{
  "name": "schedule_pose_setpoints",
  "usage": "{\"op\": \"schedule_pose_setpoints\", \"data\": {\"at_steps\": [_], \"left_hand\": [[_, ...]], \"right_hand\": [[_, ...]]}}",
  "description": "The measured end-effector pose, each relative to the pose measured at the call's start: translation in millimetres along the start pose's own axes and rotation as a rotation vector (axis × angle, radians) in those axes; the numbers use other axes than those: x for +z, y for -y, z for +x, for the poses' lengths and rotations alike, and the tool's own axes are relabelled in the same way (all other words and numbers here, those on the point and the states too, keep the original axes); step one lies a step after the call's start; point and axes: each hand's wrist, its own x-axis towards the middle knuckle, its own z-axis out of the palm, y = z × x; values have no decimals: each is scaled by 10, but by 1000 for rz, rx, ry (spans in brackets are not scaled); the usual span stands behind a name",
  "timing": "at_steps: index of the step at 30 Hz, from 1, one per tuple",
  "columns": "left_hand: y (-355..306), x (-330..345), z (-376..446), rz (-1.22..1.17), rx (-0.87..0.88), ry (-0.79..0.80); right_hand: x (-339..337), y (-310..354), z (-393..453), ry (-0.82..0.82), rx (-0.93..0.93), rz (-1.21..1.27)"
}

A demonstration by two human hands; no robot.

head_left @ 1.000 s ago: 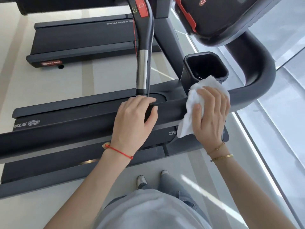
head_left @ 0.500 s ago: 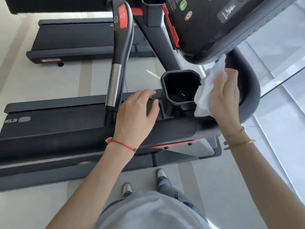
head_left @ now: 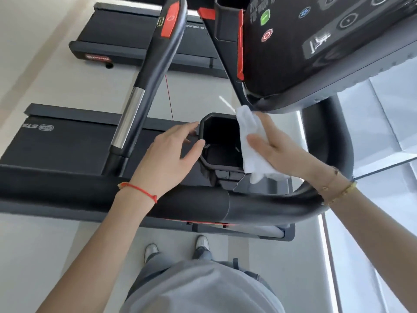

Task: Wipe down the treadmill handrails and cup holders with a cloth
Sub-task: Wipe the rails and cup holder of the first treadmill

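Far left: treadmill deck and the upright grip w/ chrome band, untouched.

Left hand: a sec ago it lay on the side rail by the grip's base; now it has slid right to the cup holder. Fingers loosely spread, thumb and forefinger tips at the holder's left rim, nothing gripped. Reads as steadying, not wiping.

Cup holder: dark, empty, mid-frame, just below the console.

Cloth: white, folded, draped over the holder's right rim, upper end near the console's underside, lower end hanging toward the rail. A sec ago it was on the rail; half a sec ago up at the curved bar; now at the holder.

Right hand: fingers nearly straight, flat on the cloth, thumb across it, pressing it against the rim; whether the thumb clamps it I can't tell.

Meaning: wiping has prob. shifted from handrail to cup holder. Rim first, I'd guess, then inside. Other handrail and any 2nd holder aren't in view.
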Motion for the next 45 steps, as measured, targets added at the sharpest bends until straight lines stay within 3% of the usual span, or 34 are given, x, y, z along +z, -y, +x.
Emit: {"op": "schedule_pose_setpoints", "data": {"at_steps": [8,15,30,36,45], "left_hand": [[-33,0,-30,-4,3,31],[-30,-9,-43,-21,6,29],[-56,-37,-59,8,10,41],[-73,-44,-46,9,9,50],[-89,-36,-57,-1,20,49]], "right_hand": [[-93,-15,191,110,-147,-358],[-114,-17,85,57,-299,-366],[-189,-79,-31,67,-408,-463],[-124,-25,-19,105,-538,-535],[8,286,598,109,-359,-666]]}}
